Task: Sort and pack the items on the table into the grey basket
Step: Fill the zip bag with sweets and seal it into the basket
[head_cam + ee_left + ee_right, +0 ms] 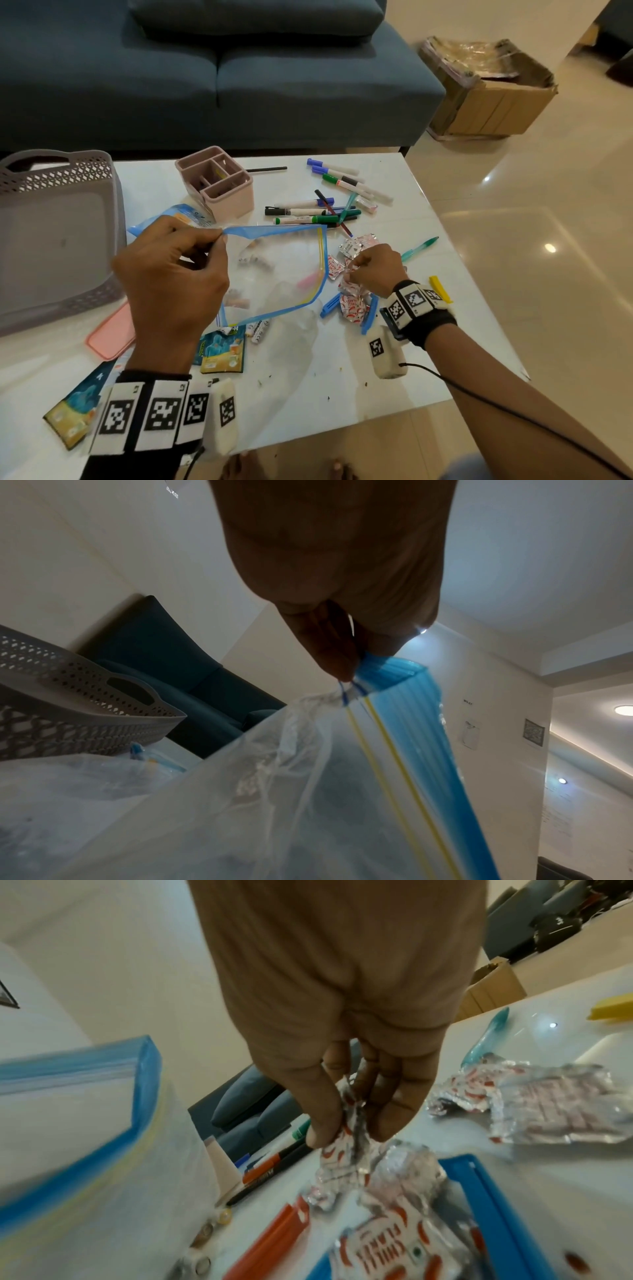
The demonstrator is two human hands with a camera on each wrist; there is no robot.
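Observation:
My left hand point(191, 253) pinches the blue zip edge of a clear zip bag point(277, 270) and holds it up over the table; the left wrist view shows the fingers point(339, 656) on the blue strip point(394, 669). My right hand point(373, 267) pinches a silver-and-red foil sachet point(342, 1153) among several such sachets point(352, 305) just right of the bag. The grey basket point(51, 240) stands at the table's left edge. Pens and markers point(318, 209) lie scattered at the back.
A pink compartment organiser point(219, 181) stands behind the bag. Blue clips point(330, 305), a yellow clip point(440, 287), a teal pen point(421, 246), a pink lid point(113, 332) and blue packets point(222, 349) lie on the white table point(394, 359). A sofa point(205, 68) and a cardboard box point(489, 92) stand beyond.

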